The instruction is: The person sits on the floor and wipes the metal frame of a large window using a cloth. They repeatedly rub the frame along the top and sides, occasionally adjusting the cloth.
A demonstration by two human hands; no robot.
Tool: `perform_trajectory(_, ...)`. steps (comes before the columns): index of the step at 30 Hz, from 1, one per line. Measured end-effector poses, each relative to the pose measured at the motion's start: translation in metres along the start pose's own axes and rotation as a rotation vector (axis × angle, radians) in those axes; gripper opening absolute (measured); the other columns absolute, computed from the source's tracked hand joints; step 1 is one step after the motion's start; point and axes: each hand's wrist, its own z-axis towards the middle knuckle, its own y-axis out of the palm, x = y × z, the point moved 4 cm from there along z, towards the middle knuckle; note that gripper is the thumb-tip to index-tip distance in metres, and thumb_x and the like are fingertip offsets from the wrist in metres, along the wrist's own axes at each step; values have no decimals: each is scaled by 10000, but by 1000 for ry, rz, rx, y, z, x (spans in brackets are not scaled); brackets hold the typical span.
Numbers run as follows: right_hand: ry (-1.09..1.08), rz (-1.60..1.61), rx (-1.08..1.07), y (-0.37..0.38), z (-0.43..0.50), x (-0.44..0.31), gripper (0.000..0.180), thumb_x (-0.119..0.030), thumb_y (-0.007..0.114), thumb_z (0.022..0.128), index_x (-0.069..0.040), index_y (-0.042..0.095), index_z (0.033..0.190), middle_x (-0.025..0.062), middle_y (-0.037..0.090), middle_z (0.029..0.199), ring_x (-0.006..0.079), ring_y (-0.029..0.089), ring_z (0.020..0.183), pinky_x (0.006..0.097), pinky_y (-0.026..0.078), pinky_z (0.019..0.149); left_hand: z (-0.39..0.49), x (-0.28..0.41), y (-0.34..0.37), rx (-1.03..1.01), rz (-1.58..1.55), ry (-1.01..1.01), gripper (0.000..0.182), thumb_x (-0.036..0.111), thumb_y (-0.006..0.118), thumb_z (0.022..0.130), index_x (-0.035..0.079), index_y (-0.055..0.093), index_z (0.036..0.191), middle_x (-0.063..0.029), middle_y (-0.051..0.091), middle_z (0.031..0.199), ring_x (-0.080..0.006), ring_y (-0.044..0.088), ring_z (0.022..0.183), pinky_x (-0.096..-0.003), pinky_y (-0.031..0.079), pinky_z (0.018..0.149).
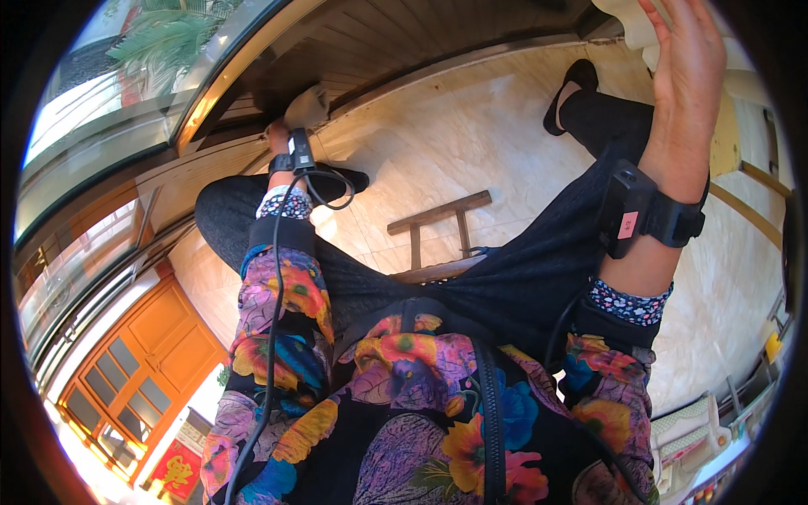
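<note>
At the base of a dark panelled surface [404, 38], my left hand [278, 136] grips a beige cloth [307, 107], which is bunched up and partly in shadow. Most of the left fingers are hidden. My right hand [688, 69] is raised at the upper right, its fingers stretched out beside a cream moulded object [637, 28]. The fingertips run out at the picture's rim, and I cannot tell whether they touch that object. Nothing shows in the right hand.
Between my legs, the frame of a low wooden stool [440, 213] stands on the pale tiled floor [429, 139]. Glass panes [95, 145] rise at left, with an orange door [145, 360] behind. A black cable [276, 303] runs along my left sleeve. An upholstered seat [688, 429] is at lower right.
</note>
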Motion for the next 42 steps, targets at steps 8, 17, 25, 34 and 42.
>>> perform_trajectory(8,-116,-79,-76,-8,-9,-9,392,-166,510,893,24,489,1236,121,506,1239,206,490,1102,329,413,914,-2,-21,41,-65,371,-109,352,299,655,749,52,650,1000,-157,661,988,-304,616,986,-366,503,802)
perform_trajectory(17,-173,-183,-150,-28,-16,-15,426,-197,451,919,41,442,1272,176,458,1292,271,443,1184,366,380,975,19,35,159,-243,619,168,406,317,678,722,67,608,1035,-203,628,1015,-368,598,957,-412,495,777)
perform_trajectory(25,-202,-238,-156,-51,-22,-30,458,-225,399,943,57,400,1304,225,414,1339,329,401,1256,399,350,1029,23,111,296,-199,201,514,302,279,550,815,22,606,962,-229,622,932,-371,617,842,-435,513,686)
perform_trajectory(34,-156,-175,-186,-74,-32,-28,543,-318,359,945,27,334,1364,228,337,1406,336,329,1320,366,319,1039,45,259,413,-469,100,371,472,271,691,706,10,547,1073,-182,631,964,-309,614,911,-404,508,775)
perform_trajectory(42,-40,-54,-143,-79,-48,-27,595,-358,384,929,24,312,1379,215,349,1405,322,327,1314,324,339,955,31,306,484,-309,-264,-321,427,262,657,743,67,541,1106,-128,588,1102,-277,566,1011,-406,499,752)
